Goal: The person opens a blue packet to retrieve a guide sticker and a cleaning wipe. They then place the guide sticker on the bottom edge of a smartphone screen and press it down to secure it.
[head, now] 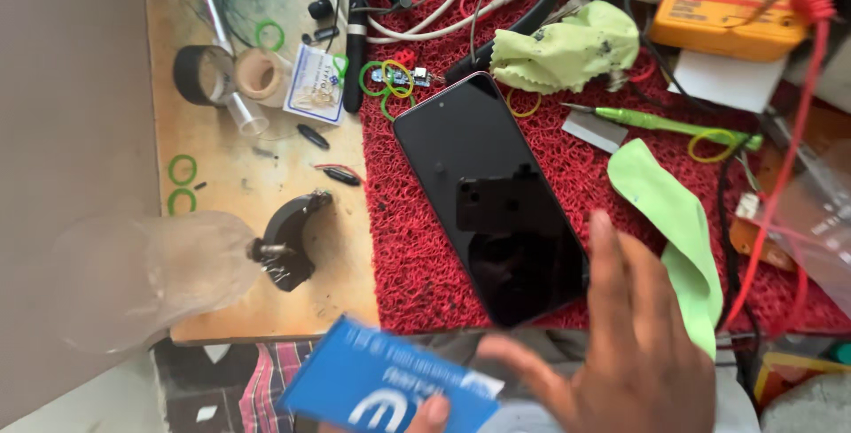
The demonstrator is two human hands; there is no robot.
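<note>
A black smartphone with a dark glossy screen (492, 198) lies face up and slantwise on a red looped-fibre mat (417, 265) in the middle of the frame, its lower end near the mat's bottom edge. The right hand (634, 344) hovers at the lower right, blurred, fingers spread open and holding nothing, its fingertips just beside the phone's lower right corner. At the bottom centre the left hand (432, 413) shows only as a fingertip pinched against a flat blue card packet with white print (390, 384); it appears closed on that packet, which sits in front of the phone's lower end.

The step in hand looks like work on the phone's screen, with the packet brought up and the free hand reaching toward the handset. Any next move calls for steadying the phone by its edges, keeping fingers off the glass.

Room is tight. A pale green cloth strip (678, 229) lies just right of the phone, a crumpled green cloth (567, 52) above it, and a green-handled tool (660, 121) beside a red cable (789, 167) at the right. Left of the mat, the bare wooden worktop (239, 194) carries tape rolls (222, 74), green rubber rings (182, 185) and a clear plastic bottle with a black nozzle (177, 265). The freest space is the mat strip left of the phone.
</note>
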